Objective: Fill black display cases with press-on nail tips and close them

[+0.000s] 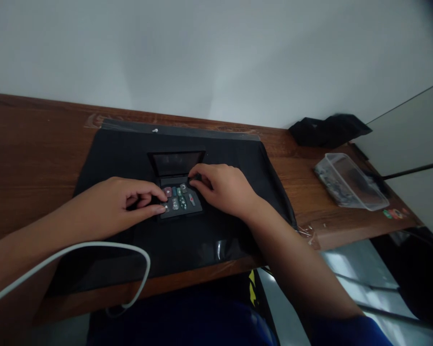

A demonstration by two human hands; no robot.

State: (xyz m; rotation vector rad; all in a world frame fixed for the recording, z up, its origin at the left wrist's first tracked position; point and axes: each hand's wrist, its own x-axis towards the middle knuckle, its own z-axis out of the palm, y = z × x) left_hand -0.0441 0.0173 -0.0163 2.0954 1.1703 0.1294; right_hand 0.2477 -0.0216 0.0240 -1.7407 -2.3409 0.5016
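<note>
A small black case (180, 211) lies on a black cloth with its lid (176, 164) raised at the back. In its tray sit several small shiny pieces (182, 202) in green, pink and clear colours, some with star shapes; they look like press-on nails. My left hand (137, 199) grips the left edge of the case between thumb and index finger, partly covering the pieces there. My right hand (223, 186) pinches the right side of the case near the hinge, with the other fingers curled.
The black cloth (122, 149) is taped onto a wooden table (29, 139) against a pale wall. At right stand a clear plastic box (346, 182) holding small packets, a black bag (328, 130) and small coloured items (395, 213). A white cable (104, 244) loops in front of my left forearm.
</note>
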